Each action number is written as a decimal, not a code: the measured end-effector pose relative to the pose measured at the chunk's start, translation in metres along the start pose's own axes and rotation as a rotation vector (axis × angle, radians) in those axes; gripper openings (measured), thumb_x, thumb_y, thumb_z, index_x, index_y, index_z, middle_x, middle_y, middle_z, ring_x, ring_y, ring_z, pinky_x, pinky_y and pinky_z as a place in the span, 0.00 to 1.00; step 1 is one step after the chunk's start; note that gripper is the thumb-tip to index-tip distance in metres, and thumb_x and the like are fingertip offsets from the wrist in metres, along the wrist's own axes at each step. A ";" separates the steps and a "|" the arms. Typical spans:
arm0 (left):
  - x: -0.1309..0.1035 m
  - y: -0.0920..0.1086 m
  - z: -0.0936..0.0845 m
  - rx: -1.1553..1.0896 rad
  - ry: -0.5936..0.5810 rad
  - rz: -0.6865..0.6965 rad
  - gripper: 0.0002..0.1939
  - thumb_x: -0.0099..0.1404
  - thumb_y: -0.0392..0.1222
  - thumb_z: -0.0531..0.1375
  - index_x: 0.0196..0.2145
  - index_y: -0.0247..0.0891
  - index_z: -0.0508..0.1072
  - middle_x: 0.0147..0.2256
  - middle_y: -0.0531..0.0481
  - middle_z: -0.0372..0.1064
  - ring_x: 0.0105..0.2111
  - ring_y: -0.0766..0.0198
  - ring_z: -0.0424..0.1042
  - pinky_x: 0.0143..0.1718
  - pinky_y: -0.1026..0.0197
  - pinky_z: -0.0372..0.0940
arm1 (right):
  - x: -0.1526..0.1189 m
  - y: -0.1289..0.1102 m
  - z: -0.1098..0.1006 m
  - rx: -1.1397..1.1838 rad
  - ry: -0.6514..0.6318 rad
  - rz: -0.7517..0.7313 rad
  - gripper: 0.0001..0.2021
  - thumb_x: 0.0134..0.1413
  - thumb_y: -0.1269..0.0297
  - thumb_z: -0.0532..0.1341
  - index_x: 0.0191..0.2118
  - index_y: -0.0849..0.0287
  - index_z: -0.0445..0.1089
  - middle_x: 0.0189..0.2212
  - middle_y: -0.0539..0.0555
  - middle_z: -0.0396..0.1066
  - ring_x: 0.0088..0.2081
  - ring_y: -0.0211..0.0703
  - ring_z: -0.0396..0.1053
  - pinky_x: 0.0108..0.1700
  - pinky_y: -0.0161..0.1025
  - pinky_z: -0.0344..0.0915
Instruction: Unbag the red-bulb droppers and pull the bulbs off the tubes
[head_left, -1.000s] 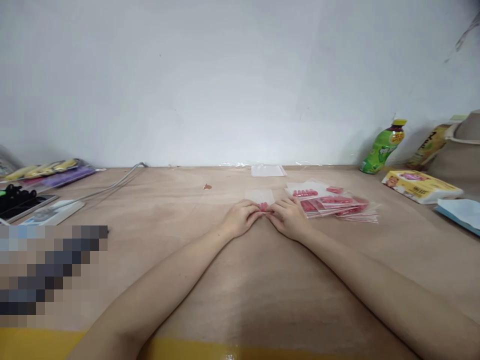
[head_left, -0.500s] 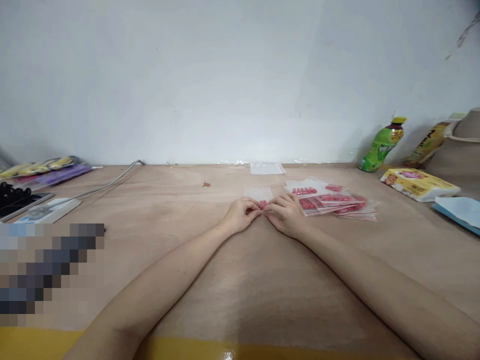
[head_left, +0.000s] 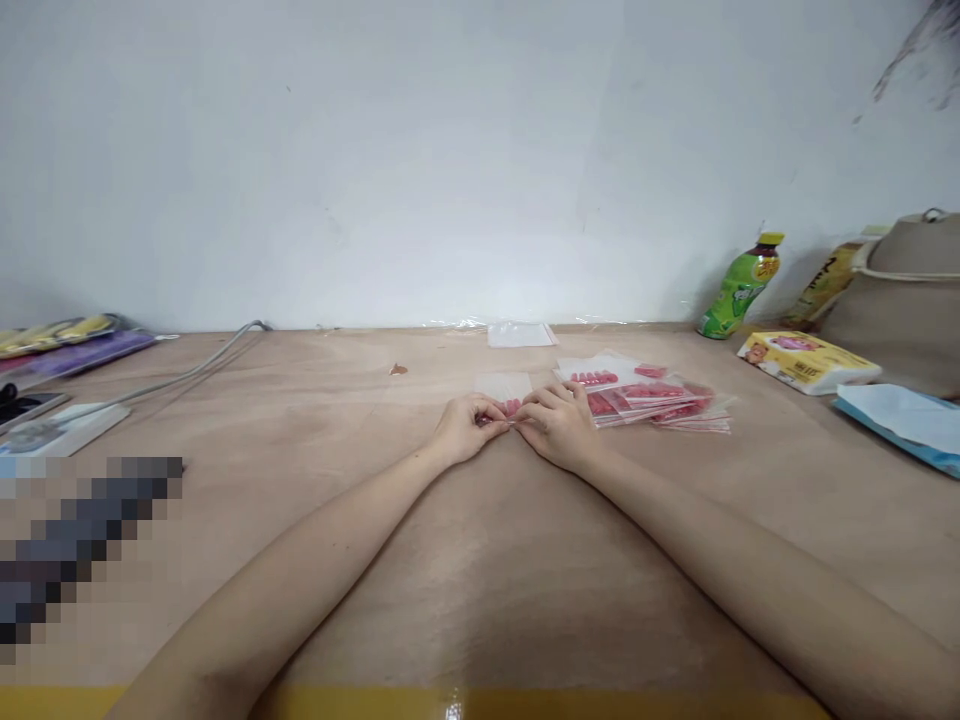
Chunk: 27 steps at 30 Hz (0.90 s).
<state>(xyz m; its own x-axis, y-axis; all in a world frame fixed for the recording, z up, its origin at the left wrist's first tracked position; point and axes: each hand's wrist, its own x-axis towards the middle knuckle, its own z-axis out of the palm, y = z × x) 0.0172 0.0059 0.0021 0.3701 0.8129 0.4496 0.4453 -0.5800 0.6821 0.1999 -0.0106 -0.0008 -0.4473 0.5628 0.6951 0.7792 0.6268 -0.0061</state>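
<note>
A small clear plastic bag (head_left: pixel 501 383) with red-pink pieces inside lies flat on the table, its near edge toward me. My left hand (head_left: pixel 466 428) pinches that edge between thumb and fingers at the left. At the right end of the same edge, my right hand (head_left: pixel 559 424) is closed, its fingertips almost touching those of the left. Just beyond the right hand, a pile of similar bags (head_left: pixel 660 400) with red-pink pieces is spread out. On top at its left side, one bag shows a row of red-pink oblong pieces (head_left: pixel 594 378). The fingers hide part of the held bag.
A stack of flat white bags (head_left: pixel 520 335) lies by the wall. To the right are a green bottle (head_left: pixel 741 288), a yellow tissue pack (head_left: pixel 806 360), a blue packet (head_left: pixel 900 425) and a beige bag (head_left: pixel 892 320). At left, a grey cable (head_left: pixel 195 372) runs to a power strip (head_left: pixel 71 428).
The whole scene has shifted a little left in view as the head turned slightly right. Both hands keep their pinch at the bag's near edge, with only slight finger movement.
</note>
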 end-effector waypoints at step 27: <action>-0.010 0.007 0.002 0.262 0.057 0.191 0.07 0.62 0.33 0.49 0.29 0.37 0.64 0.33 0.49 0.64 0.35 0.63 0.65 0.38 0.60 0.63 | 0.008 -0.013 0.003 0.157 -0.126 -0.041 0.04 0.54 0.68 0.56 0.31 0.58 0.68 0.36 0.54 0.68 0.40 0.42 0.62 0.42 0.41 0.55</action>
<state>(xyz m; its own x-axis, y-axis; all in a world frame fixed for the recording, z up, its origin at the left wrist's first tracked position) 0.0186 -0.0067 0.0009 0.4244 0.6854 0.5918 0.5694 -0.7101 0.4142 0.1849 -0.0132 0.0028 -0.5366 0.5920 0.6013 0.6857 0.7212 -0.0981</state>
